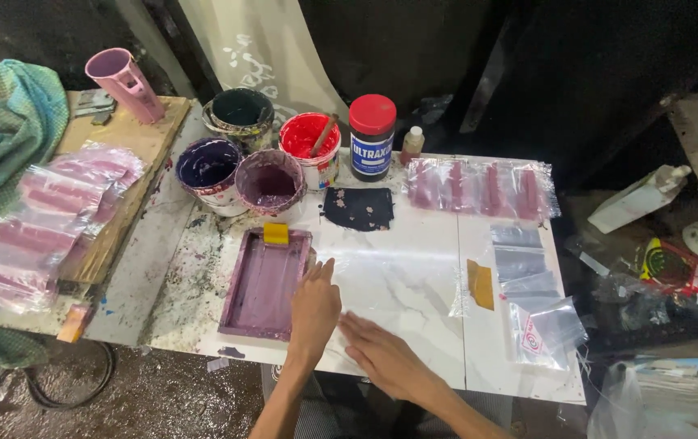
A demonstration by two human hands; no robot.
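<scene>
My left hand [315, 307] lies flat with fingers together on a clear plastic bag [398, 272] spread over the white marble-patterned board [414, 333]. It rests right beside the purple-stained printing screen frame [264, 283], which has a yellow squeegee [276, 233] at its top edge. My right hand [381, 354] lies palm down on the board near its front edge, fingers pointing left toward the left hand. Neither hand holds anything.
Paint tubs stand behind the frame: dark purple [207, 165], mauve [270, 180], black-green [242, 114], red with a stick [310, 142], plus a red-lidded jar [372, 136]. Printed bags [483, 189] lie at the back right, blank bags [532, 297] at the right, and a printed stack [48, 219] on the left.
</scene>
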